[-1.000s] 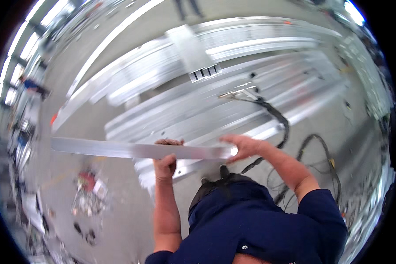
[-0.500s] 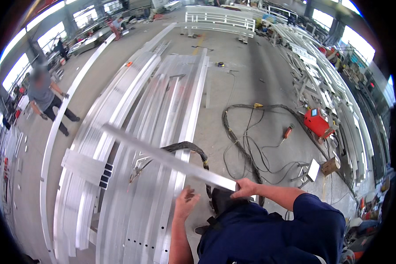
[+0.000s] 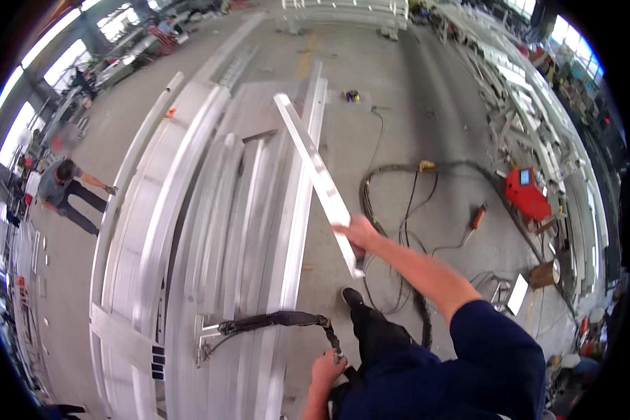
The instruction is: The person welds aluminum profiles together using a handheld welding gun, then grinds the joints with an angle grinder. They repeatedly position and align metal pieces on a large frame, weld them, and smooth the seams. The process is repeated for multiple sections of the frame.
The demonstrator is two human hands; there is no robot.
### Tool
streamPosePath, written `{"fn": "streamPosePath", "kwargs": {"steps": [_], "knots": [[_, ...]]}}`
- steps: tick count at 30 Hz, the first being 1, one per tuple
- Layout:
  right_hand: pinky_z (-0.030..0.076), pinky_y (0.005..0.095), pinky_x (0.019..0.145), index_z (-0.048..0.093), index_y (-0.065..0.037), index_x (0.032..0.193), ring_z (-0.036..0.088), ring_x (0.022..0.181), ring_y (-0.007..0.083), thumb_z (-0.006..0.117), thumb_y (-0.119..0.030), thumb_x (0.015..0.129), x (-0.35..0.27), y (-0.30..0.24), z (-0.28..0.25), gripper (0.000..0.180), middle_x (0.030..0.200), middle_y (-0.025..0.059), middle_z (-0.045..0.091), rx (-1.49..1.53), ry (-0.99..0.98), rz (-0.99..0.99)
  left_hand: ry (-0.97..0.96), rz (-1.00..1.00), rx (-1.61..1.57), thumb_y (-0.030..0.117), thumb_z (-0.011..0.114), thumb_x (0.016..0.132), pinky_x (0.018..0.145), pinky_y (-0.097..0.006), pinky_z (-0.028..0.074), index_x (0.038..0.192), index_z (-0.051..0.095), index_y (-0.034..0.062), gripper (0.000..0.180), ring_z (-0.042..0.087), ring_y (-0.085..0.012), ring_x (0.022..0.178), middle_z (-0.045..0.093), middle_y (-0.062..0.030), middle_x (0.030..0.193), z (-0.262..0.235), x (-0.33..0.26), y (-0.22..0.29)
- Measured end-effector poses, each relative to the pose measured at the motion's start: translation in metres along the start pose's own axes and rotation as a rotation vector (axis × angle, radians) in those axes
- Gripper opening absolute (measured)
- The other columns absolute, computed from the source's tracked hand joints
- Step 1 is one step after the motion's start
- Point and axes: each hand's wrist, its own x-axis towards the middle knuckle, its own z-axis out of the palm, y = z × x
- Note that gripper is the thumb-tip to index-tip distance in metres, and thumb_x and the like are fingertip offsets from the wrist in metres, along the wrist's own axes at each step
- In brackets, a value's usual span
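Note:
My right hand is closed round the lower part of a long silvery metal bar, which slants up and to the left over the edge of the profile stack. Low in the middle, my left hand has its fingers wrapped round a black-sheathed cable. From that hand the cable bends up and runs left across the stack, ending at a small light metal fitting. Long aluminium profiles lie side by side below both, to the left of my legs.
A co-worker at the left has a hand by a long pale beam. Thick dark cables loop over the floor on my right, near a red machine, an orange-red handheld tool and a wooden block. My shoe stands beside the stack.
The bar swung from lying across the stack to pointing away from me. My left hand moved down and took hold of the cable. The co-worker bent, and the long beam shifted nearer the stack.

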Motion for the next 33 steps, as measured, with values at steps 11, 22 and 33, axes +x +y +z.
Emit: {"fn": "streamPosePath", "kwargs": {"steps": [11, 22, 33], "knots": [[0.053, 0.0428, 0.082, 0.069, 0.007, 0.094, 0.067, 0.095, 0.0364, 0.065, -0.064, 0.076, 0.313, -0.105, 0.039, 0.073, 0.101, 0.0252, 0.068, -0.075, 0.263, 0.138, 0.001, -0.523, -0.163, 0.039, 0.076, 0.079, 0.08, -0.045, 0.055, 0.112, 0.065, 0.0042, 0.049, 0.068, -0.0365, 0.091, 0.07, -0.0189, 0.1, 0.01, -0.02, 0.05], [0.048, 0.0422, 0.085, 0.063, -0.003, 0.111, 0.059, 0.099, 0.0341, 0.068, -0.033, 0.088, 0.184, 0.065, 0.082, 0.038, 0.106, 0.0166, 0.063, -0.298, -0.04, -0.364, 0.227, -0.5, -0.408, 0.034, 0.074, 0.082, 0.08, -0.044, 0.053, 0.113, 0.063, 0.0047, 0.044, 0.066, -0.0369, 0.093, 0.068, -0.0188, 0.102, -0.006, 0.029, 0.081], [0.055, 0.0398, 0.07, 0.071, -0.002, 0.098, 0.069, 0.079, 0.0288, 0.064, -0.04, 0.084, -0.102, 0.296, -0.04, 0.041, 0.085, 0.0144, 0.07, -0.655, -0.616, 0.712, 0.526, -0.44, -0.339, 0.023, 0.072, 0.082, 0.071, -0.045, 0.052, 0.098, 0.064, 0.0062, 0.025, 0.063, -0.0347, 0.081, 0.065, -0.0145, 0.09, -0.131, 0.02, 0.002]]}}
